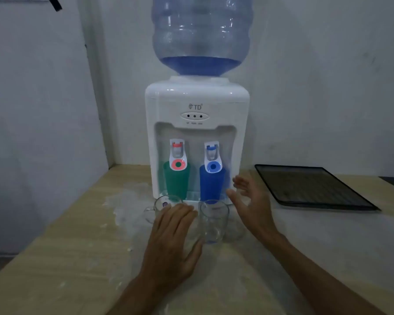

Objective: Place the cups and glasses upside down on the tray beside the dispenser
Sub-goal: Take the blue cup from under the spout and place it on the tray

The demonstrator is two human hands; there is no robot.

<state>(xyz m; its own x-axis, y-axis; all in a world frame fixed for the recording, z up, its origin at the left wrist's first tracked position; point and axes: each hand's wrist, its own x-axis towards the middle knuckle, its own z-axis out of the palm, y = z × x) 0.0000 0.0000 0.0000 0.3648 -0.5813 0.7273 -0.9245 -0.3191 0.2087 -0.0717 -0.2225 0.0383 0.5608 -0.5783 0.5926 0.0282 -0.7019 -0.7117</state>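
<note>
A green cup and a blue cup stand upright under the dispenser's taps. In front of them stand clear glasses: a handled mug at the left, a second mug in the middle, and a faint glass just right of it. My left hand hovers with fingers apart over the left mug, holding nothing. My right hand is open beside the right glass, palm facing left. The dark tray lies flat to the right of the dispenser.
The wooden table has white smears left of the glasses. A wall corner stands at the left behind the table. A blue water bottle tops the dispenser.
</note>
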